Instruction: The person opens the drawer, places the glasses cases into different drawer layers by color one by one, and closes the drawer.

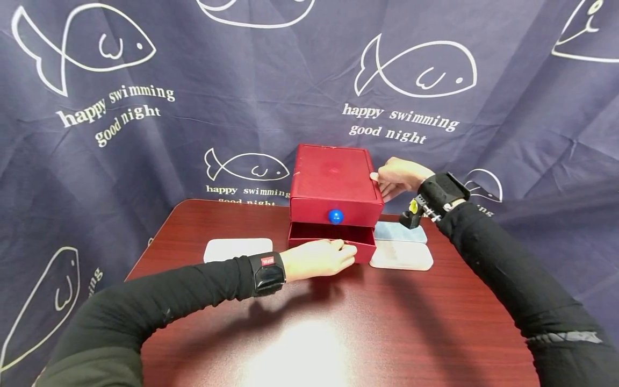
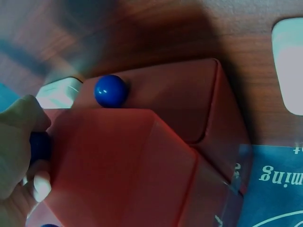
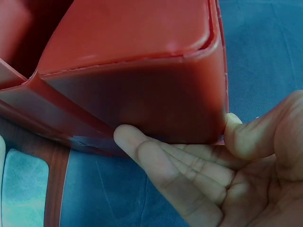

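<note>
A red two-drawer box [image 1: 333, 174] stands at the back of the table, a blue knob [image 1: 336, 216] on its upper drawer, which is closed. The lower drawer [image 1: 366, 252] is pulled partway out. My left hand [image 1: 319, 259] is at the front of this lower drawer, hiding its knob in the head view. In the left wrist view the fingers pinch a blue knob [image 2: 40, 146]. My right hand [image 1: 399, 175] steadies the box at its right side. Its thumb touches the edge, and the fairly straight fingers [image 3: 163, 170] lie along the side wall.
A flat white rounded piece [image 1: 237, 247] lies left of the box. To the right are another white piece [image 1: 401, 255] and a light blue one [image 1: 400, 232]. A dark blue curtain [image 1: 271, 107] with fish drawings hangs right behind the brown table [image 1: 416, 322].
</note>
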Demonstrator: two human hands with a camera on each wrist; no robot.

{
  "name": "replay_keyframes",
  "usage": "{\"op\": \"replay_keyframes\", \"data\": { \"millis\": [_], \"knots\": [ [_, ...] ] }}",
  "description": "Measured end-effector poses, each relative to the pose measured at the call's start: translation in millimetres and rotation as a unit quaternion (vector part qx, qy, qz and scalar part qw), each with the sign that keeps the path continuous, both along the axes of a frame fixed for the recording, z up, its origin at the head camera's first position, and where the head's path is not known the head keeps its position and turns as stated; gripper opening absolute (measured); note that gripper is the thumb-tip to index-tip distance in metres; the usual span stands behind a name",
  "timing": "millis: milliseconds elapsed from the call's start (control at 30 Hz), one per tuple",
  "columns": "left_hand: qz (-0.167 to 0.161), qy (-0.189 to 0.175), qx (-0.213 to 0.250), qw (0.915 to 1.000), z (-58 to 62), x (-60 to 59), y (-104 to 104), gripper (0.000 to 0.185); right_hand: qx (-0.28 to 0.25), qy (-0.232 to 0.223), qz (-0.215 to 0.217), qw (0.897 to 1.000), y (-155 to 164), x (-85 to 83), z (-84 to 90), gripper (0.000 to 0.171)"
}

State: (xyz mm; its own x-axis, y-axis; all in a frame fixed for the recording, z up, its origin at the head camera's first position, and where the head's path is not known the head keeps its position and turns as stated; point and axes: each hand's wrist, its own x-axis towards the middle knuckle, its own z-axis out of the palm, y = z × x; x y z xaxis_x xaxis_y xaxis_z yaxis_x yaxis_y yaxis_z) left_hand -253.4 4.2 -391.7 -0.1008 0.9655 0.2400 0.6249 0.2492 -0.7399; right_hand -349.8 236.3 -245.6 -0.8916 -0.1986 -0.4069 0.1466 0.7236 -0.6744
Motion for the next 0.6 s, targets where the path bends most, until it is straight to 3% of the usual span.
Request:
{"op": "replay_keyframes", "data": {
  "millis": [200, 600],
  "knots": [
    [0.009, 0.001, -0.002, 1.0, 1.1, 13.1, -1, 0.008, 0.002, -0.001, 0.003, 1.0, 1, -0.1, 0.1, 0.034],
    [-0.004, -0.013, 0.024, 0.9996, 2.7, 39.0, -1, 0.005, -0.005, -0.002, 0.003, 1.0, 1, 0.4, 0.1, 0.034]
  ]
}}
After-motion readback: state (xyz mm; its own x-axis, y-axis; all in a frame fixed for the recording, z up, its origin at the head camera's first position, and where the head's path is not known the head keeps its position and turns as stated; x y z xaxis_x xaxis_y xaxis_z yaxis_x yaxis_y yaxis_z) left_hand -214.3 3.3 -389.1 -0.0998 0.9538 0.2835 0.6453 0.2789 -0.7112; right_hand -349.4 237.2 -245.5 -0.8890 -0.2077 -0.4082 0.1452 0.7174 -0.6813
